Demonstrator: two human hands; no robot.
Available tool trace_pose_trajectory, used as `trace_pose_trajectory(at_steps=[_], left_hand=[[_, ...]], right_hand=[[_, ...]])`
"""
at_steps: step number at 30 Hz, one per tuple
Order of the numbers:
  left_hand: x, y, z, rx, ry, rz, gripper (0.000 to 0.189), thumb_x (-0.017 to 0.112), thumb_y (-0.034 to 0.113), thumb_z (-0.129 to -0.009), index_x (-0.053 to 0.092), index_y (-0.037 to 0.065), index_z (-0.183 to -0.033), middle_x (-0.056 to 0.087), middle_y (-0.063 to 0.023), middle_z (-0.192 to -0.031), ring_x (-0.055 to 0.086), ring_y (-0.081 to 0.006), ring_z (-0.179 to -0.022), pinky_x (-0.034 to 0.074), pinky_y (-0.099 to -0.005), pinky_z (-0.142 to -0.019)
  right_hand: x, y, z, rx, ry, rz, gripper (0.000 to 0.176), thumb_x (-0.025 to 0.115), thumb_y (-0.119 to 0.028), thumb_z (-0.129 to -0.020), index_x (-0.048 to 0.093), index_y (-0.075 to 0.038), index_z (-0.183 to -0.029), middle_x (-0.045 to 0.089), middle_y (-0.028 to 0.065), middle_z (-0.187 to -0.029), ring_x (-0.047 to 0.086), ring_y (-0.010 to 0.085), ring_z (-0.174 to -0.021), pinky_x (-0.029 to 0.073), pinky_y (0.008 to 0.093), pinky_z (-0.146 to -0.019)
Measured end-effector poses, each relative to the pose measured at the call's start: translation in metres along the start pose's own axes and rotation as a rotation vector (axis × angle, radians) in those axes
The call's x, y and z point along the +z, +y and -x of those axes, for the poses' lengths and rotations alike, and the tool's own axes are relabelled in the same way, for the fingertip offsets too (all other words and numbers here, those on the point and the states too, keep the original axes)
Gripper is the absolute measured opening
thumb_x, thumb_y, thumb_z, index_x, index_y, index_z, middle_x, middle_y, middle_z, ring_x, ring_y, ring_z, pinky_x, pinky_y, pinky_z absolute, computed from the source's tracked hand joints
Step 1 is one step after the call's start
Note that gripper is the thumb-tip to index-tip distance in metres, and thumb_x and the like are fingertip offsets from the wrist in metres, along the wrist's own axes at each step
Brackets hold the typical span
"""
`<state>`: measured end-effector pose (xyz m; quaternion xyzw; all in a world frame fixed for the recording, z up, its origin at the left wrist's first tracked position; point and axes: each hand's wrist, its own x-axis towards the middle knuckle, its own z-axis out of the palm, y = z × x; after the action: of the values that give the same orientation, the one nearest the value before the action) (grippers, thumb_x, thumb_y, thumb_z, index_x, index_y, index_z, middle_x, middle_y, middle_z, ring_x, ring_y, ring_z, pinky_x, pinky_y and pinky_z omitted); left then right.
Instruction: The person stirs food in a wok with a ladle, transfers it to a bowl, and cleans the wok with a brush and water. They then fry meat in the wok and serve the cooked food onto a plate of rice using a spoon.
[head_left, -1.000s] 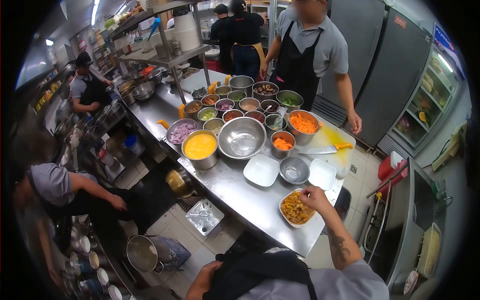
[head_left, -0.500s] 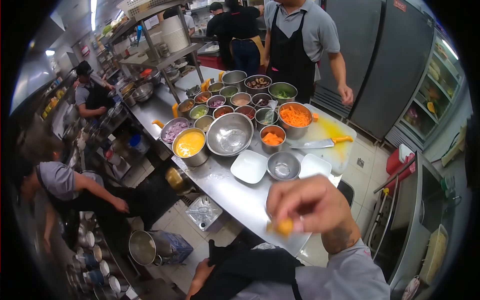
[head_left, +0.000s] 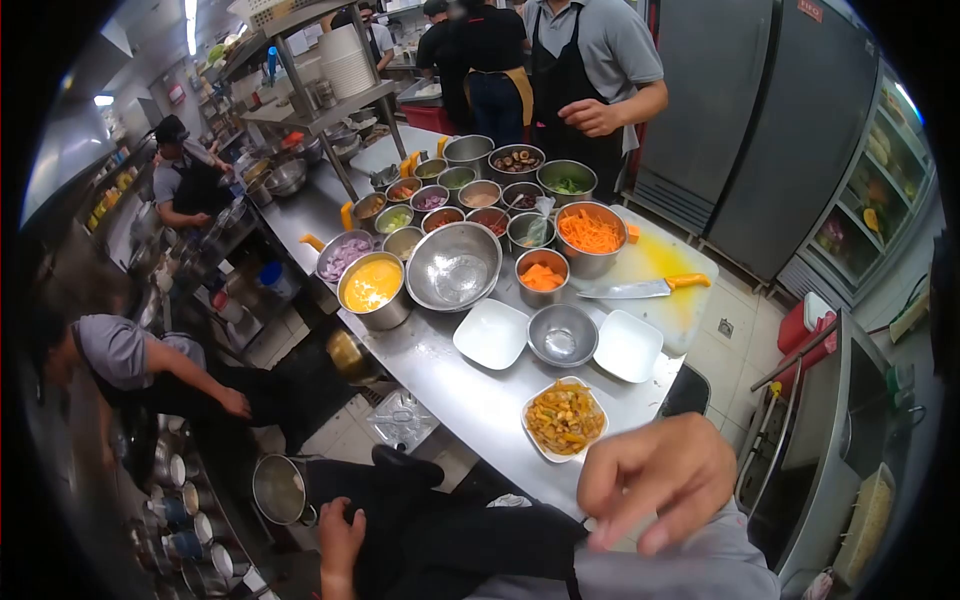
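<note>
My right hand (head_left: 660, 480) is raised at the lower right, fingers bent and partly apart, with nothing visible in them. Just to its left, a white bowl of yellow-orange cooked food (head_left: 565, 420) stands near the table's edge. At the bottom, my left hand (head_left: 342, 540) hangs beside the black apron, its fingers loosely curled and apart, nothing seen in it. Beyond the food bowl are two white square dishes (head_left: 491, 334) (head_left: 628, 346) with a small metal bowl (head_left: 564, 335) between them.
Behind are a large metal bowl (head_left: 453, 266), a pot of yellow liquid (head_left: 372, 285), shredded carrots (head_left: 590, 232) and several ingredient tins. A knife (head_left: 640, 289) lies on the cutting board (head_left: 650, 245). A co-worker (head_left: 590, 80) stands across the table; others are at left.
My right hand has moved right and down, and the yellow-orange piece it held is gone from view. My left hand shows more fully. The co-worker across has raised a hand to the chest.
</note>
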<state>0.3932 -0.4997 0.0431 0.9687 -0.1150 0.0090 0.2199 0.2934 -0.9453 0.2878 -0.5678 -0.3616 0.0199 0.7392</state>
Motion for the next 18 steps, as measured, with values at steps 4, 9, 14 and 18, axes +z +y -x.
trace_pose_trajectory(at_steps=[4, 9, 14, 18], left_hand=[[-0.003, 0.001, -0.009, 0.000, 0.115, 0.107, 0.026, 0.064, 0.006, -0.074, 0.057, -0.001, -0.098, 0.055, -0.0168, -0.095, 0.054, -0.0331, -0.091, 0.044, -0.0384, -0.080], [0.025, -0.023, -0.028, 0.117, 0.126, 0.130, 0.026, 0.061, 0.004, -0.077, 0.055, -0.002, -0.101, 0.054, -0.0165, -0.099, 0.053, -0.0325, -0.094, 0.042, -0.0374, -0.085], [0.038, -0.009, -0.070, 0.029, -0.009, 0.208, 0.027, 0.058, 0.003, -0.082, 0.052, -0.002, -0.108, 0.052, -0.0162, -0.107, 0.051, -0.0296, -0.101, 0.040, -0.0373, -0.089], [0.055, -0.017, -0.090, 0.116, -0.006, 0.158, 0.032, 0.057, 0.004, -0.086, 0.048, -0.004, -0.115, 0.049, -0.0187, -0.116, 0.048, -0.0311, -0.111, 0.036, -0.0388, -0.097]], right_hand=[[0.005, 0.019, 0.009, 0.161, 0.359, -0.080, 0.025, 0.061, -0.003, -0.085, 0.062, 0.012, -0.106, 0.057, 0.0260, -0.101, 0.058, 0.0228, -0.077, 0.047, 0.0298, -0.068], [0.013, 0.053, -0.001, -0.101, 0.173, -0.237, 0.023, 0.060, 0.001, -0.085, 0.061, 0.013, -0.105, 0.059, 0.0225, -0.099, 0.059, 0.0253, -0.075, 0.048, 0.0313, -0.065], [-0.002, 0.066, 0.014, -0.092, 0.305, -0.255, 0.019, 0.057, 0.003, -0.086, 0.063, 0.012, -0.103, 0.059, 0.0203, -0.096, 0.058, 0.0230, -0.071, 0.046, 0.0280, -0.060], [-0.011, 0.071, 0.028, 0.034, 0.297, -0.229, 0.023, 0.059, -0.001, -0.087, 0.061, 0.012, -0.106, 0.058, 0.0216, -0.099, 0.058, 0.0241, -0.076, 0.047, 0.0289, -0.065]])
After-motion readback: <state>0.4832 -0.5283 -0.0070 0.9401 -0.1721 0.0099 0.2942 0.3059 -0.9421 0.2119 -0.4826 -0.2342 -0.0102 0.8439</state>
